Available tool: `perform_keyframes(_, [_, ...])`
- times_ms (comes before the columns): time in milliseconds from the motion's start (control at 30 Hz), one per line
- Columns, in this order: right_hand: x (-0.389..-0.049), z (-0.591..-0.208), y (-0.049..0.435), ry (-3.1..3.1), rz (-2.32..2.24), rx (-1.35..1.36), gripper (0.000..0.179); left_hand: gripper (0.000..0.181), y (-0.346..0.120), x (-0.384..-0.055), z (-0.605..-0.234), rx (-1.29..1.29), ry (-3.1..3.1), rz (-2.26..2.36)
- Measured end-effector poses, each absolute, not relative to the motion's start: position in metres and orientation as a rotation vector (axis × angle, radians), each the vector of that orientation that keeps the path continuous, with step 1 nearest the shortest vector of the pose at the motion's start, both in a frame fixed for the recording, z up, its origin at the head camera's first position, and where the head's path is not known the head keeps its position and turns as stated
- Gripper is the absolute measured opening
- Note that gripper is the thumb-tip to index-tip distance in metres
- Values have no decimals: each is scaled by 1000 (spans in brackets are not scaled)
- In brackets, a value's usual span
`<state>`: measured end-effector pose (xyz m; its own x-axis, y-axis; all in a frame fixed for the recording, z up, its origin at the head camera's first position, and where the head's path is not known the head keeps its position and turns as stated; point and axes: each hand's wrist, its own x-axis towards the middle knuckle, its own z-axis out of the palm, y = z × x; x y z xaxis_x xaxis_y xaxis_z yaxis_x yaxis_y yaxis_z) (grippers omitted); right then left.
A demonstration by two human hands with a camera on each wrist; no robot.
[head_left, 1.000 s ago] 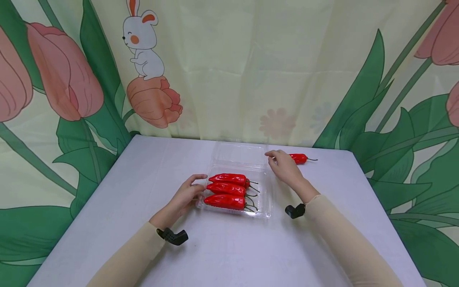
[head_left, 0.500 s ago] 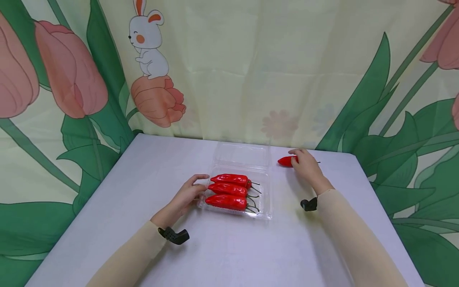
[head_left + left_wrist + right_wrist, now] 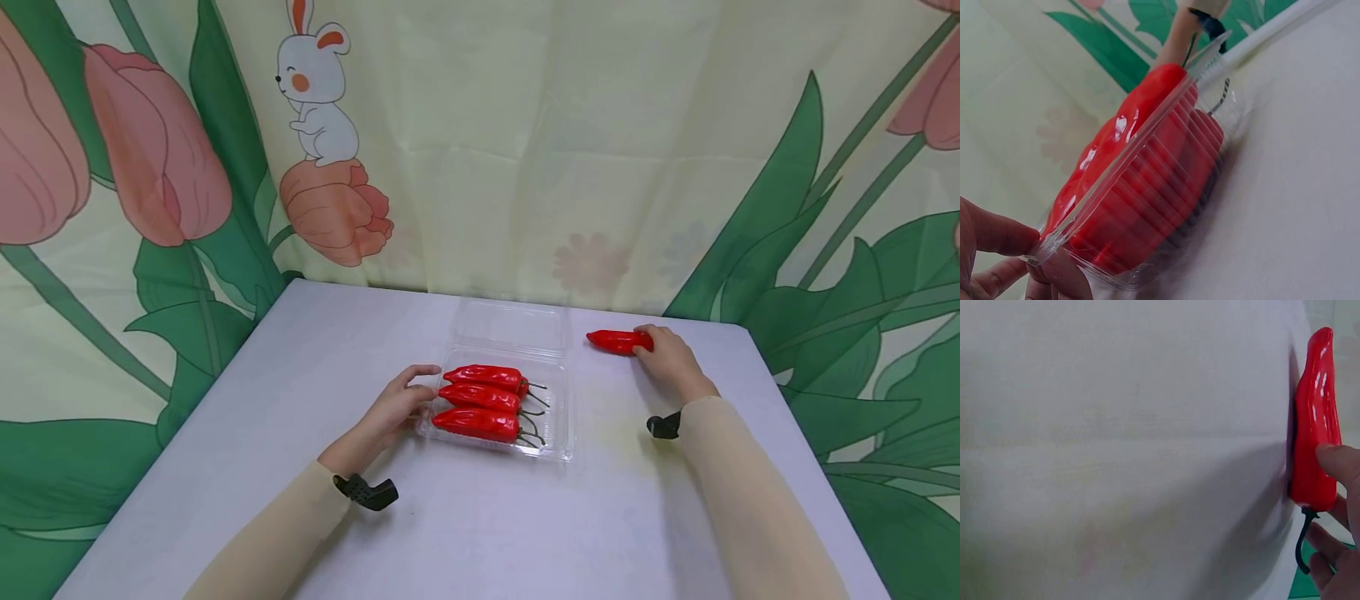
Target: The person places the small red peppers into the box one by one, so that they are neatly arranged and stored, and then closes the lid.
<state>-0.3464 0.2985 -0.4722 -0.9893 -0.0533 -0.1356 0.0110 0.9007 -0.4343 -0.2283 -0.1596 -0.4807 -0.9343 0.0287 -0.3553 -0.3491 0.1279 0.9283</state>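
A clear plastic clamshell box [image 3: 558, 398] stands on the table with its lid [image 3: 510, 327] folded back, away from me. Several red chili peppers [image 3: 476, 424] lie stacked inside, green stems toward the right. My left hand [image 3: 388, 410] pinches the box's left rim, and the left wrist view shows thumb and fingers [image 3: 1004, 236] on either side of that edge. At the back right, my right hand [image 3: 670, 357] grips a single red chili pepper [image 3: 611, 341] near its stem end. In the right wrist view the thumb [image 3: 1338, 464] presses on this pepper [image 3: 1315, 419], its dark stem hanging loose.
A white cloth covers the table [image 3: 480, 533]. Behind its far edge hangs a pale curtain [image 3: 480, 167] printed with tulips and a white rabbit [image 3: 318, 92]. The box lid reaches close to that far edge.
My right hand has moved right from beside the box lid, along the lone pepper to its stem end, and now grips it. The left hand stays at the box rim.
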Motion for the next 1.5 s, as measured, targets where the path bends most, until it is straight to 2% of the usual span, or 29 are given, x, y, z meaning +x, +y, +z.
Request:
perform_keyframes(367, [-338, -478, 307, 2843, -1005, 200, 63, 50, -160, -227, -480, -308, 2117, 1884])
perform_keyframes(700, [-331, -475, 309, 2770, -1112, 296, 61, 52, -160, -226, -480, -303, 2137, 1876])
perform_keyframes(1200, [-326, -481, 309, 2764, -1199, 272, 63, 51, -161, -227, -481, -319, 2117, 1870])
perform_keyframes(1500, [-315, -467, 296, 2804, -1205, 175, 58, 49, -161, -227, -480, -295, 2112, 1876])
